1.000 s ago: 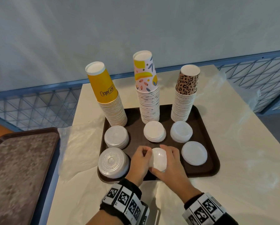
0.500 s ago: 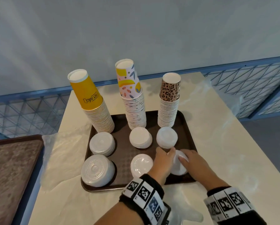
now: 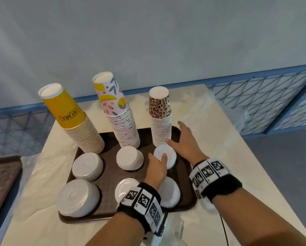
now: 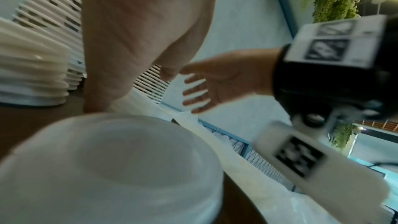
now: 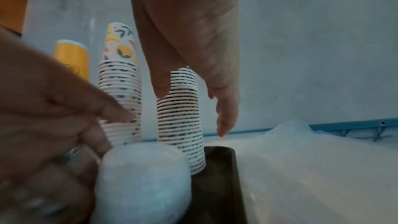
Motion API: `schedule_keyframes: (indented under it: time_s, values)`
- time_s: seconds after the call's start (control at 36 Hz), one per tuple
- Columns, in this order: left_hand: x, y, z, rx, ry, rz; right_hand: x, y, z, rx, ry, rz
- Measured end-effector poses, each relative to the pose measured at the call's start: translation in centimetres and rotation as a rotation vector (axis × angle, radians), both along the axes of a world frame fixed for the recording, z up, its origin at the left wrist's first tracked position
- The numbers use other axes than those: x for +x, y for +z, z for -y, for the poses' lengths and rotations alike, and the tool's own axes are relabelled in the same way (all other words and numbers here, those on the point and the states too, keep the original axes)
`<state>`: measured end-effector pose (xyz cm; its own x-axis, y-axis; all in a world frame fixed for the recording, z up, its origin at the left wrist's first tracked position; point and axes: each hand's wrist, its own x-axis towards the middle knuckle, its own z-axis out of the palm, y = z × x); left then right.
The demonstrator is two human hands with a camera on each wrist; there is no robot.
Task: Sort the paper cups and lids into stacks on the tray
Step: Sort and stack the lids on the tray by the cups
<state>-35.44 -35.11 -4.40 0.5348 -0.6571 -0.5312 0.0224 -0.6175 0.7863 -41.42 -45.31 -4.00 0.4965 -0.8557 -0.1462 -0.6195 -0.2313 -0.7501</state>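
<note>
A brown tray (image 3: 109, 176) carries three upside-down cup stacks: yellow (image 3: 72, 121), floral (image 3: 120, 118) and leopard-print (image 3: 160, 118). White lid stacks stand in front of them, several in two rows. My left hand (image 3: 157, 157) holds the back-right lid stack (image 3: 170, 155), thumb across its top and curled fingers against its left side, as the right wrist view shows (image 5: 96, 134). My right hand (image 3: 174, 133) hovers open with spread fingers just right of that stack (image 5: 142, 181), beside the leopard cups. My left wrist hides part of the front-middle lids (image 3: 125, 188).
A second, empty brown tray (image 3: 1, 180) lies at the left. Crumpled clear plastic (image 3: 42, 166) covers the pale table (image 3: 228, 157) around the tray. A blue mesh railing (image 3: 264, 103) runs behind the table, under a grey wall.
Both hands let go of the front-right lids and moved back to the back-right lid stack. The right hand opened and spread its fingers.
</note>
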Motion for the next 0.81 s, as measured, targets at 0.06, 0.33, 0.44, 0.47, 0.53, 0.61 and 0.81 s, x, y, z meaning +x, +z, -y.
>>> schedule_keyframes:
  time_s: [0.06,0.33,0.44,0.47,0.53,0.61,0.81]
  values:
    - [-0.3,-0.3,0.5,0.033,-0.033,0.001,1.3,0.6,1.4,-0.036,-0.023,0.115]
    - [-0.1,-1.0,0.9,0.073,-0.098,0.067,3.8,0.2,3.6,-0.150,-0.099,0.282]
    - [0.3,-1.3,-0.2,0.031,-0.104,0.075,2.8,0.4,4.5,-0.160,-0.139,0.261]
    - [0.3,-1.5,-0.6,0.025,-0.095,0.076,2.7,0.5,4.4,-0.160,-0.128,0.250]
    - [0.1,-1.9,-1.6,0.023,-0.062,0.071,2.5,0.6,3.9,-0.146,-0.077,0.236]
    - [-0.6,-2.4,-3.2,-0.004,0.002,0.037,0.9,0.8,2.3,-0.048,-0.075,0.204]
    - [-2.9,-3.1,-4.6,-0.096,0.083,-0.033,-5.5,-2.5,-5.5,0.063,-0.149,0.110]
